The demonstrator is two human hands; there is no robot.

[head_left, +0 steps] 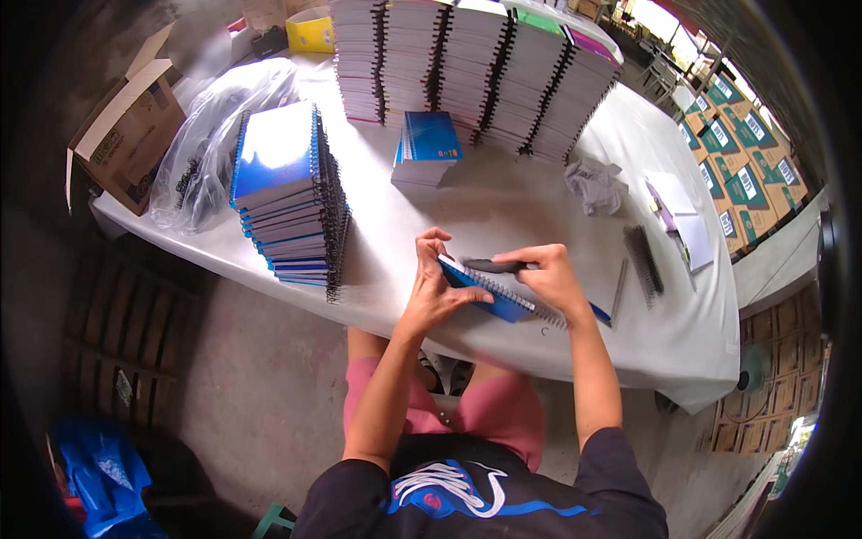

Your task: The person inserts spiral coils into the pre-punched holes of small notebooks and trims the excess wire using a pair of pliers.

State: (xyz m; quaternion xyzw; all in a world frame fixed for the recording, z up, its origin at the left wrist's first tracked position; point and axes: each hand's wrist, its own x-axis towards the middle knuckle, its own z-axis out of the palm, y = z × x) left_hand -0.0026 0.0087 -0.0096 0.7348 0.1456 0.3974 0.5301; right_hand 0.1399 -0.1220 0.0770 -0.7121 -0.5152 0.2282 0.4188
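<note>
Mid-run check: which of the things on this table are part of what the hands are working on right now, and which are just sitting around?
In hand:
- blue spiral notebook, gripped by left hand
- dark tool, held by right hand at the coil
- loose black coils
- stack of bound blue notebooks
- tall unbound stacks

Lying about:
- crumpled grey rag
- cardboard box
- clear plastic bag
- yellow box

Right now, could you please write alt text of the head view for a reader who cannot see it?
Both hands, left and right, hold a blue spiral notebook over a white table. A finished stack stands to the left, with taller stacks behind.
</note>
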